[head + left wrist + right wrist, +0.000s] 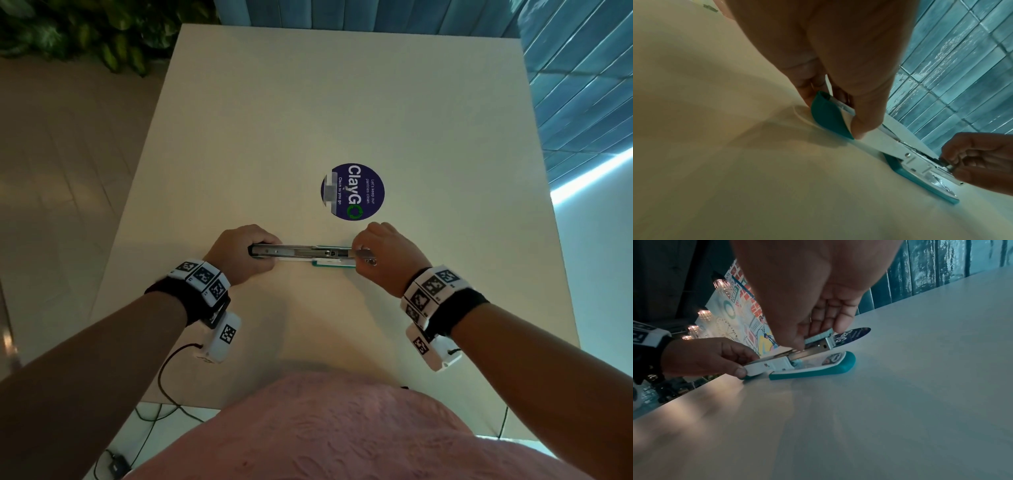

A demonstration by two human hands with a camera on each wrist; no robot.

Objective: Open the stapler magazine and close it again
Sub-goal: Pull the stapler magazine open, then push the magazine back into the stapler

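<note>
A teal-and-white stapler [310, 254] lies across the white table [308, 109], swung open into one long line. My left hand [263, 255] grips the folded-back top cover [828, 115] at the left end, thumb [863, 128] on its side. My right hand [360, 255] pinches the front end of the metal magazine [813, 348], which sits a little above the teal base [813, 371]. The magazine's open metal channel [308, 253] faces up. In the left wrist view, the right hand [953, 160] pinches the magazine tip over the base [920, 181].
A round dark-blue sticker [352, 191] is stuck on the table just beyond the stapler. Plants [85, 31] stand past the far left corner and a teal tiled wall [582, 85] runs along the right. Cables [164, 380] hang off the near edge.
</note>
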